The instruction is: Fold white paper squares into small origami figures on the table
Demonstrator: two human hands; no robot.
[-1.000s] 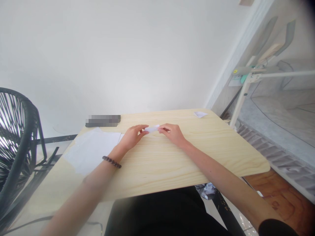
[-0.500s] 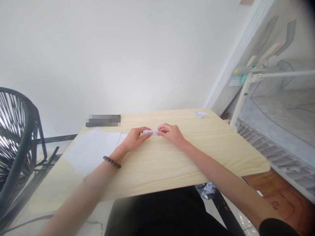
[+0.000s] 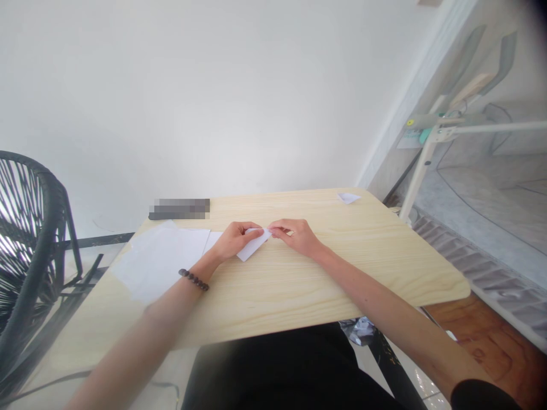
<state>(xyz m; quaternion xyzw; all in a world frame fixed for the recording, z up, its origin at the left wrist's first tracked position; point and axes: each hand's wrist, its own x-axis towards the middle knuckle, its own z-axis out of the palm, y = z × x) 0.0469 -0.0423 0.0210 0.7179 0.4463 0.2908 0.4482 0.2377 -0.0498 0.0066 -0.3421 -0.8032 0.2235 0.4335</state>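
Observation:
A small folded piece of white paper [image 3: 252, 245] is held just over the middle of the wooden table [image 3: 290, 296]. My left hand [image 3: 236, 239], with a dark bead bracelet at the wrist, pinches it between thumb and fingers, and one corner hangs down below the thumb. The fingertips of my right hand [image 3: 296, 234] are closed on the paper's right-hand tip. Both hands nearly meet there. Part of the paper is hidden behind the left thumb and fingers.
Loose white sheets [image 3: 166, 262] lie spread on the table's left side. A blurred dark object [image 3: 179, 209] rests at the back left edge. Toward the back right is a small folded paper shape [image 3: 349, 198]. A dark woven chair [image 3: 34, 245] stands at the left.
The folded paper has turned in my hands: it was a thin strip seen edge-on, and now a wider face with a lower corner shows. My right hand has shifted slightly left.

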